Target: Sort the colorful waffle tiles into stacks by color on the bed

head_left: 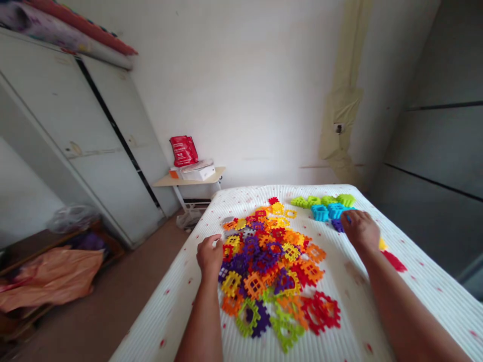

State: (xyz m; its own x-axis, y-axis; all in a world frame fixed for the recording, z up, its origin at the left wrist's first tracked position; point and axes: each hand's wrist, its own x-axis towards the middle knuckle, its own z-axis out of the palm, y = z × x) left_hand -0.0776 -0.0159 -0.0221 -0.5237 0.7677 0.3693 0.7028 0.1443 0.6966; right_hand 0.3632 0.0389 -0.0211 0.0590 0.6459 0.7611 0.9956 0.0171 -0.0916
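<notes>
My left hand (210, 255) is at the left edge of a loose pile of interlocking plastic blocks (264, 251). Its thumb and forefinger are apart, with nothing visible between them. The flat, toothed blocks are red, orange, yellow, purple and lime, many with window-like cutouts. At the right, my right hand (361, 230) is closed, and a bit of blue block (348, 219) shows at its fingertips. Just beyond it stand grouped light-blue blocks (320, 213), with purple blocks (337, 225) beside them and a row of lime blocks (314, 201) behind. My fingers partly hide these groups.
Red blocks (394, 261) and a yellow block (383, 245) lie right of my right wrist. Everything rests on a white ribbed bed cover (177, 296). A small table (166, 180) with a red bag (183, 150) and white box stands back left, by grey cabinets (109, 125).
</notes>
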